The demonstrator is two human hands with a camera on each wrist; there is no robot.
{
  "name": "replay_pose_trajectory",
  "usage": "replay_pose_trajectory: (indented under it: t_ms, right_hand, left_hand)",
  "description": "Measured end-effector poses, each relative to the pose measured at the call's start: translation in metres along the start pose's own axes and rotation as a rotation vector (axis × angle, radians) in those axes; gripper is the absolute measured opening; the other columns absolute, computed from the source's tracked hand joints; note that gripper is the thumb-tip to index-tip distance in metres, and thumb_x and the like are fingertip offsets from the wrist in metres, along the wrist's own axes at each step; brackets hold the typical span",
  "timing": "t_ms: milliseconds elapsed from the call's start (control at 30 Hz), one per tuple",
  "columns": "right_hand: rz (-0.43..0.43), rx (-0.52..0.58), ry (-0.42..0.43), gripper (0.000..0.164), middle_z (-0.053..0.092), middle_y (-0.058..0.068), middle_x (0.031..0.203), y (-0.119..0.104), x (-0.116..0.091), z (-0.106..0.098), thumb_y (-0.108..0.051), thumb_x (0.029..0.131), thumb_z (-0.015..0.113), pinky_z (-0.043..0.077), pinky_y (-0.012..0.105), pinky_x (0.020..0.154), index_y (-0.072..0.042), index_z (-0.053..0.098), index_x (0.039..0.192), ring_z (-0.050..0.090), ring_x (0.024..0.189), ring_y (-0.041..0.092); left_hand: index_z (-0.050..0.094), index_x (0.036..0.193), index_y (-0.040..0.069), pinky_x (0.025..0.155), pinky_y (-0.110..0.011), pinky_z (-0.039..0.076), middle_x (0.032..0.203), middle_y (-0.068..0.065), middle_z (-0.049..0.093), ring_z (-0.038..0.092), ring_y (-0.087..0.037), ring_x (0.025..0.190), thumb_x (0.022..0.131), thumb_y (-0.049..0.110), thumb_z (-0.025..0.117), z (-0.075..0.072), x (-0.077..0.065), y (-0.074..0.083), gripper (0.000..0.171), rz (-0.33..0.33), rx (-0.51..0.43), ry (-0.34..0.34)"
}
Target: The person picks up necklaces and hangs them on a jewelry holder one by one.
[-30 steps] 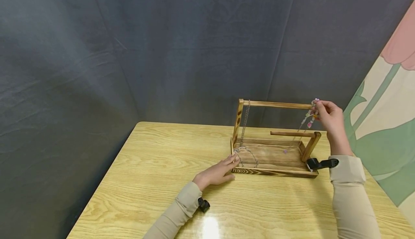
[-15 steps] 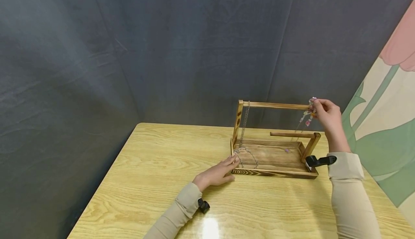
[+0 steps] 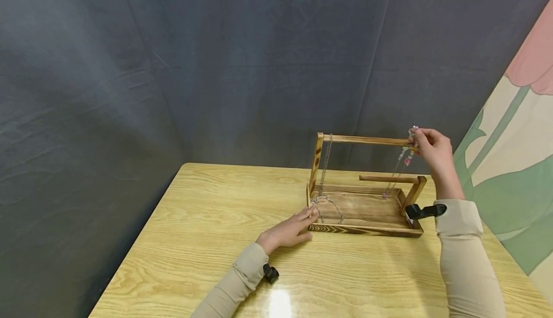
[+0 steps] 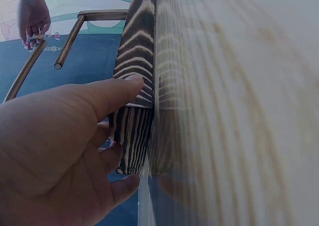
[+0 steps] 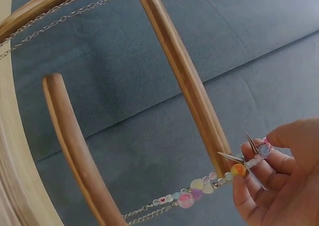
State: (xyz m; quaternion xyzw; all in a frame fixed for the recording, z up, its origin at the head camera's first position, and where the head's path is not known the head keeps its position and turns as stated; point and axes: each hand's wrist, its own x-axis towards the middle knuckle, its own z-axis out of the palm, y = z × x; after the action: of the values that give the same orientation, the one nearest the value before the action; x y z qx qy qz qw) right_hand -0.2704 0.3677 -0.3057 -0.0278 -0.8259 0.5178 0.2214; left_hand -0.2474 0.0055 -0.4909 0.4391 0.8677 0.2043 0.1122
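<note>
Though far from the spread left hand [image 3: 286, 232], beaded necklace [image 5: 186, 200] within the pinching right hand [image 3: 436, 154].

I see the right hand [image 3: 435, 150] slightly further left and up now, beaded necklace [image 3: 407, 161] shifted left with it along the upper bar [image 3: 367, 140]; purple lower tip [image 3: 385, 195] has swung right, risen a little.

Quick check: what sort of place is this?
Probably an indoor filming or practice corner: a dark curtain hangs behind the wood-grain table, with a flower-patterned backdrop at right and a wooden jewelry stand on the tabletop.
</note>
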Motion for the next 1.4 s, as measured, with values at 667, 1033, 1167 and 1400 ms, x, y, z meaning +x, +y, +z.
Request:
replay_pose_trajectory:
  t_ms: [667, 1033, 1167, 1400]
  right_hand:
    - [-0.036, -0.008, -0.002, 0.042, 0.059, -0.023, 0.079, -0.007, 0.003, 0.017, -0.035, 0.096, 0.046, 0.049, 0.008, 0.06, 0.0, 0.055, 0.118, 0.056, 0.071, -0.007]
    - [-0.032, -0.03, -0.016, 0.049, 0.058, -0.019, 0.083, -0.017, 0.003, 0.026, -0.039, 0.096, 0.044, 0.049, 0.008, 0.062, 0.002, 0.053, 0.122, 0.057, 0.076, -0.004]
    - [-0.047, -0.037, -0.016, 0.048, 0.058, -0.02, 0.081, -0.019, 0.003, 0.029, -0.038, 0.096, 0.045, 0.049, 0.008, 0.061, 0.002, 0.053, 0.121, 0.057, 0.073, -0.005]
    - [-0.049, -0.036, -0.027, 0.047, 0.057, -0.02, 0.08, -0.023, 0.003, 0.036, -0.037, 0.096, 0.046, 0.049, 0.01, 0.059, 0.002, 0.053, 0.12, 0.056, 0.071, -0.005]
  left_hand:
    - [0.014, 0.15, 0.014, 0.116, -0.04, 0.018, 0.157, -0.005, -0.002, 0.005, -0.024, 0.144, 0.098, 0.032, 0.045, 0.0, 0.0, 0.0, 0.063, -0.006, 0.016, 0.014]
    - [0.013, 0.15, 0.014, 0.116, -0.04, 0.018, 0.157, -0.005, -0.004, 0.005, -0.023, 0.144, 0.098, 0.032, 0.044, 0.0, -0.002, 0.001, 0.063, -0.017, 0.021, 0.011]
    - [0.013, 0.15, 0.014, 0.116, -0.04, 0.018, 0.157, -0.005, -0.003, 0.005, -0.024, 0.144, 0.098, 0.031, 0.045, 0.0, -0.002, 0.0, 0.063, -0.008, 0.016, 0.011]
    - [0.014, 0.15, 0.012, 0.116, -0.042, 0.017, 0.157, -0.007, -0.001, 0.005, -0.024, 0.144, 0.098, 0.031, 0.045, 0.0, -0.001, -0.001, 0.063, 0.004, 0.02, 0.015]
